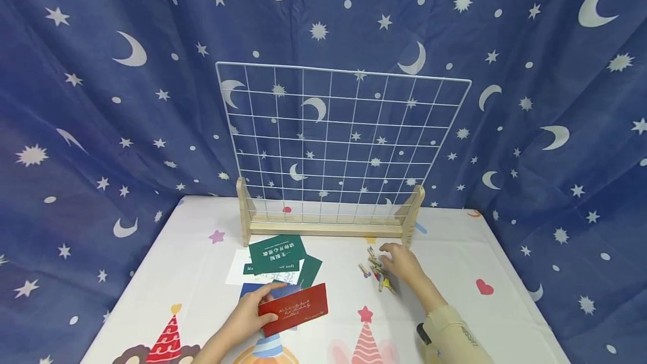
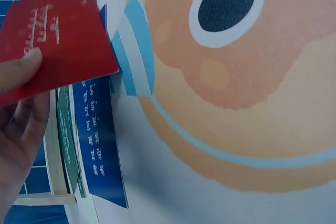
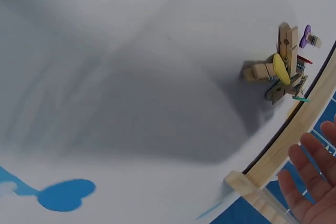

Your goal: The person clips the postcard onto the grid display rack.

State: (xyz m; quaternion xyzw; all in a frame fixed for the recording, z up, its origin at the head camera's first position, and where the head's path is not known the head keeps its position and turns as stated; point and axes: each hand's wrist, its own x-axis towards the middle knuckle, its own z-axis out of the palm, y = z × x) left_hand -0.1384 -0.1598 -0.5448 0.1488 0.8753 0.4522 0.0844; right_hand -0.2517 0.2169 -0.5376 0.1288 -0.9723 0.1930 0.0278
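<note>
My left hand [image 1: 246, 314] pinches a red card [image 1: 301, 309] with pale handwriting, thumb on its face. In the left wrist view a blue card [image 2: 100, 145] with white characters lies behind and below the red one. Several green cards [image 1: 278, 251] and a white card [image 1: 236, 268] overlap on the table just past that hand. My right hand [image 1: 403, 265] hovers beside a small pile of wooden clothespins [image 3: 287, 51], some with coloured trims such as yellow and purple. In the right wrist view its fingers are extended and hold nothing; contact with the pile cannot be seen.
Behind the cards and clothespins stands a white wire grid rack [image 1: 328, 141] in a wooden base [image 1: 323, 229]. A white tablecloth [image 1: 445, 274] with cartoon prints covers the table. A blue curtain [image 1: 505, 145] with moons and stars hangs around the back and sides.
</note>
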